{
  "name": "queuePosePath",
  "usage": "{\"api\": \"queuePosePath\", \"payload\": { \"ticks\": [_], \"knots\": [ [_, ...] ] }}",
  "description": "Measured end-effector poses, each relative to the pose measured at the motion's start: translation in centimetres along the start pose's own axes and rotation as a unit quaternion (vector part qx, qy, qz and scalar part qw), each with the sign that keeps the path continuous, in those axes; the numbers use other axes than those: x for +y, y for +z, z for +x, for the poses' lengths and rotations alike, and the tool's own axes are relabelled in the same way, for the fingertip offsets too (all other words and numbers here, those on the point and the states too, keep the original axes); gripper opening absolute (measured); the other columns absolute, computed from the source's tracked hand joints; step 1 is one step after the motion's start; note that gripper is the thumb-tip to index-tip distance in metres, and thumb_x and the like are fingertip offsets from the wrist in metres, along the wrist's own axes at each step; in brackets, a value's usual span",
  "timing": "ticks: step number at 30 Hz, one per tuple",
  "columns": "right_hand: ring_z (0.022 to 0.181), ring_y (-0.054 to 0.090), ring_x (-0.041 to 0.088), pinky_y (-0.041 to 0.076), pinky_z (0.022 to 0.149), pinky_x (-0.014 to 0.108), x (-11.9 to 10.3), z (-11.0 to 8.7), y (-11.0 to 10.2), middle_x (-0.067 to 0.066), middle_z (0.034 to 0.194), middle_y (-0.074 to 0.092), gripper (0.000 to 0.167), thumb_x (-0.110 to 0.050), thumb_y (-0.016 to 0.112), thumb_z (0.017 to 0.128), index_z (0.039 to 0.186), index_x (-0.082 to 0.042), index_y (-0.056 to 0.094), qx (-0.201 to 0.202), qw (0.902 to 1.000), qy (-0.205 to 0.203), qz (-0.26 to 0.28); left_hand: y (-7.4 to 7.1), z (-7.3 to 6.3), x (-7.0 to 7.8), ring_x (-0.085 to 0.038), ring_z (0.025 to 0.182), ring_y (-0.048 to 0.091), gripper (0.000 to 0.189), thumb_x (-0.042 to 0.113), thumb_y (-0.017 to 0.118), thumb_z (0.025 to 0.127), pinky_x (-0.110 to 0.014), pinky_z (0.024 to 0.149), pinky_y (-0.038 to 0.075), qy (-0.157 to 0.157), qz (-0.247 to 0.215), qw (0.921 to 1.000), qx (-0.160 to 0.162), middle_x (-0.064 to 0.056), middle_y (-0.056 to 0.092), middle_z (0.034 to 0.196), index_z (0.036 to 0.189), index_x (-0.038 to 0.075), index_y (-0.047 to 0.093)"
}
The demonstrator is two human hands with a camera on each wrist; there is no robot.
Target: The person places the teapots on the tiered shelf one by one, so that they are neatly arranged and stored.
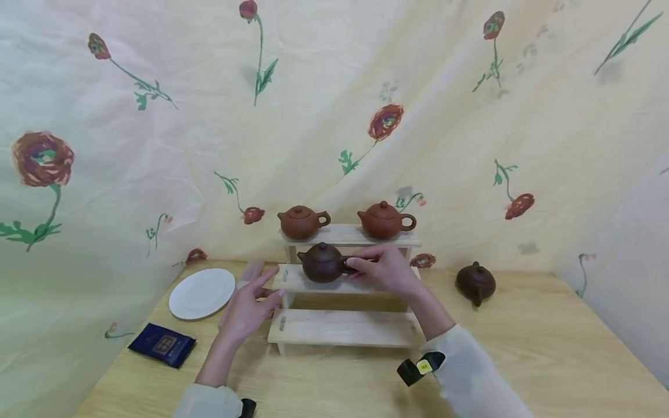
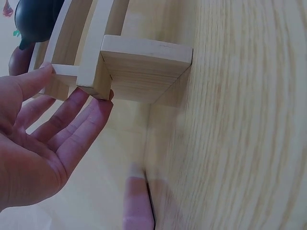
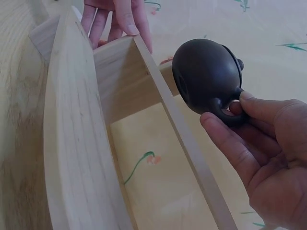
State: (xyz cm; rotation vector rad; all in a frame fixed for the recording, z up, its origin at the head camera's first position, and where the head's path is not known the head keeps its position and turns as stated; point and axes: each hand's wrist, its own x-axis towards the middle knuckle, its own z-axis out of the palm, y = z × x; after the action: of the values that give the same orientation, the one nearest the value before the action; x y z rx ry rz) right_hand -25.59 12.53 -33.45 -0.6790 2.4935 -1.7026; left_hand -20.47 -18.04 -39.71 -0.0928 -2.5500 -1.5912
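My right hand (image 1: 384, 270) pinches the handle of a dark brown teapot (image 1: 321, 264) between thumb and fingers. The teapot is at the middle step of a three-step wooden stand (image 1: 345, 328); its base shows in the right wrist view, held off the wood. At the stand's left end, my left hand (image 1: 250, 307) touches the wood with extended fingers, as the left wrist view shows. On the top step sit two reddish-brown teapots, a flatter one (image 1: 299, 223) on the left and a rounder one (image 1: 382, 220) on the right.
Another dark teapot (image 1: 475, 283) stands on the table right of the stand. To the left lie a white plate (image 1: 202, 294) and a dark blue packet (image 1: 162, 345). A long pinkish-brown object (image 1: 253, 270) is partly hidden behind my left hand. Flowered cloth (image 1: 313, 116) hangs behind.
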Motion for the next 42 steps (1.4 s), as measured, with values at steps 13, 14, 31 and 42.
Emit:
{"api": "queuePosePath", "payload": {
  "ticks": [13, 14, 31, 42],
  "knots": [
    [0.079, 0.075, 0.016, 0.064, 0.074, 0.029, -1.0, 0.8, 1.6, 0.013, 0.102, 0.080, 0.018, -0.015, 0.074, 0.100, 0.113, -0.006, 0.083, -0.008, 0.9993, 0.015, -0.033, 0.0, -0.1, 0.0, -0.016, 0.079, 0.072, 0.058, 0.023, 0.075, 0.100, -0.022, 0.066, 0.057, -0.007, -0.002, 1.0000, 0.002, -0.009, 0.078, 0.103, 0.155, 0.023, 0.056],
    [0.079, 0.076, 0.016, 0.064, 0.074, 0.030, -1.0, 0.9, 1.7, 0.013, 0.102, 0.080, 0.018, -0.015, 0.074, 0.100, 0.112, -0.006, 0.083, -0.009, 0.9994, 0.014, -0.032, 0.0, -0.1, 0.1, -0.016, 0.079, 0.072, 0.058, 0.024, 0.075, 0.100, -0.022, 0.066, 0.058, -0.009, -0.001, 1.0000, 0.002, -0.009, 0.077, 0.103, 0.155, 0.023, 0.056],
    [0.077, 0.078, 0.017, 0.065, 0.074, 0.034, -0.6, 2.2, 3.0, 0.020, 0.102, 0.079, 0.019, -0.008, 0.072, 0.100, 0.113, 0.004, 0.079, -0.028, 0.9993, 0.018, 0.020, 0.0, 0.0, 0.0, -0.017, 0.081, 0.073, 0.059, 0.020, 0.076, 0.099, -0.028, 0.069, 0.061, -0.019, -0.022, 0.9996, 0.002, -0.013, 0.078, 0.108, 0.155, 0.021, 0.056],
    [0.079, 0.078, 0.017, 0.065, 0.075, 0.034, -0.5, 2.6, 3.5, 0.021, 0.107, 0.078, 0.020, -0.006, 0.071, 0.100, 0.115, 0.005, 0.079, -0.033, 0.9989, 0.023, 0.024, 0.0, -0.1, 0.1, -0.017, 0.080, 0.074, 0.060, 0.021, 0.076, 0.100, -0.031, 0.069, 0.063, -0.014, -0.028, 0.9995, 0.003, -0.014, 0.079, 0.106, 0.156, 0.019, 0.055]
  ]
}}
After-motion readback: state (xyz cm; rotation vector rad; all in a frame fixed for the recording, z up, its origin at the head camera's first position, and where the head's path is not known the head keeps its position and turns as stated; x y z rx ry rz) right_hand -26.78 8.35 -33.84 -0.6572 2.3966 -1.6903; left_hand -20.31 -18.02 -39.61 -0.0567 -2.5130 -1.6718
